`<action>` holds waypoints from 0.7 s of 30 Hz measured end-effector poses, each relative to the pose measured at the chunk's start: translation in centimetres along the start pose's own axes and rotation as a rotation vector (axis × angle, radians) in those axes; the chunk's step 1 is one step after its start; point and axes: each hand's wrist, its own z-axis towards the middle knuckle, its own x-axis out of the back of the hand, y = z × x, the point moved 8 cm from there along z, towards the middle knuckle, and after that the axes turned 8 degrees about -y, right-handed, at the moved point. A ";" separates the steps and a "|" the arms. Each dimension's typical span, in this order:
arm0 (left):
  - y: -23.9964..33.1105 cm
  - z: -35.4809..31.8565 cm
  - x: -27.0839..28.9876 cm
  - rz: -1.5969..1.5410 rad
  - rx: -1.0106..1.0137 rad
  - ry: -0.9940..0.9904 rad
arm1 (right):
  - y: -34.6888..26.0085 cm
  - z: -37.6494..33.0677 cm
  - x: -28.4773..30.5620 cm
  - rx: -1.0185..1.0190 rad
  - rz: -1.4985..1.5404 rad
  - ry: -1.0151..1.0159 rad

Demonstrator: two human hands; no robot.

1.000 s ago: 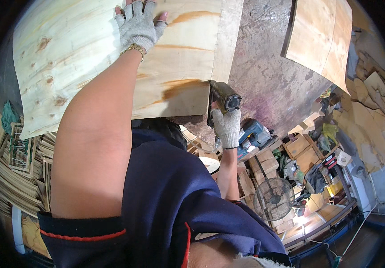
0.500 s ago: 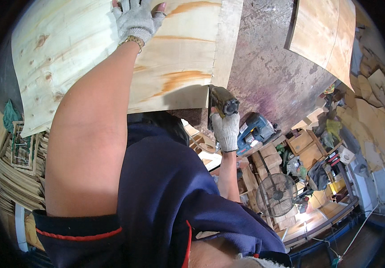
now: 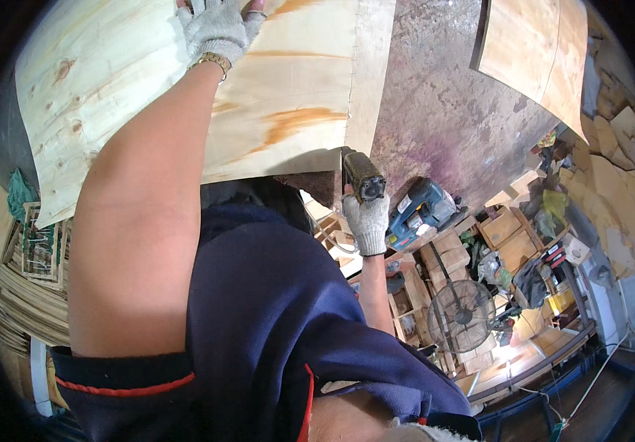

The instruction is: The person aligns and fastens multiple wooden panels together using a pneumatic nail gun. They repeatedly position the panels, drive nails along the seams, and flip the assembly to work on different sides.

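A large pale plywood sheet fills the upper left of the view. My left hand, in a grey knit glove with a wristband, lies flat against the sheet near the top edge; its fingertips are cut off by the frame. My right hand, also gloved, grips a dark nail gun whose nose sits at the sheet's lower right corner, by a narrow strip along its right edge. My bare left arm and dark blue shirt hide the lower middle.
A second plywood sheet stands at the upper right over a stained concrete floor. A blue power tool, wooden boxes and a floor fan crowd the right. Stacked thin wood lies at the left.
My left hand has slid up the sheet toward the top of the view. My right hand with the nail gun has stayed at the sheet's lower corner, shifting only slightly.
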 end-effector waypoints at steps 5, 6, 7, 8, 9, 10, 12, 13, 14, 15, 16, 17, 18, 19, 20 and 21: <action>0.1 0.0 0.1 -0.031 -0.031 0.025 | 1.5 -0.6 -0.5 -0.034 -0.021 -0.025; 0.2 0.0 0.2 -0.017 -0.035 0.034 | 1.5 -0.7 -0.4 -0.016 -0.015 -0.008; 0.2 0.0 0.3 -0.003 -0.038 0.039 | 1.5 -0.8 -0.5 -0.016 -0.017 -0.022; 0.2 -0.1 0.2 0.006 -0.037 0.028 | 1.5 -0.9 -0.6 -0.021 -0.020 -0.037; 0.2 0.0 0.2 0.014 -0.039 0.023 | 1.6 -1.0 -0.7 -0.050 -0.027 -0.053; 0.3 0.1 0.3 0.025 -0.043 0.025 | 1.8 -1.1 -0.7 -0.076 -0.032 -0.069; 0.2 0.1 0.2 0.015 -0.028 0.010 | 2.5 -1.7 -0.7 -0.176 -0.050 -0.110; 0.2 0.1 0.2 0.009 -0.019 0.001 | 2.5 -1.9 -0.7 -0.179 -0.049 -0.112; 0.2 0.2 0.2 0.005 -0.019 0.005 | 2.4 -2.1 -0.7 -0.153 -0.043 -0.106; 0.2 0.2 0.2 0.000 -0.019 0.008 | 2.3 -2.1 -0.8 -0.120 -0.031 -0.110; 0.2 0.2 0.1 -0.004 -0.020 0.007 | 2.5 -2.1 -0.9 -0.116 -0.053 -0.116; 0.3 0.2 0.2 0.010 -0.024 0.021 | 2.7 -2.1 -1.0 -0.105 -0.071 -0.130; 0.3 0.2 0.3 0.023 -0.028 0.034 | 3.0 -2.0 -1.2 -0.096 -0.090 -0.144; 0.3 0.2 0.3 0.033 -0.033 0.047 | 3.4 -2.0 -1.2 -0.097 -0.089 -0.121; 0.3 0.2 0.2 0.039 -0.046 0.038 | 3.8 -1.8 -1.2 -0.096 -0.090 -0.095; 0.3 0.3 0.1 0.043 -0.058 0.027 | 4.4 -2.0 -1.1 -0.133 -0.093 -0.079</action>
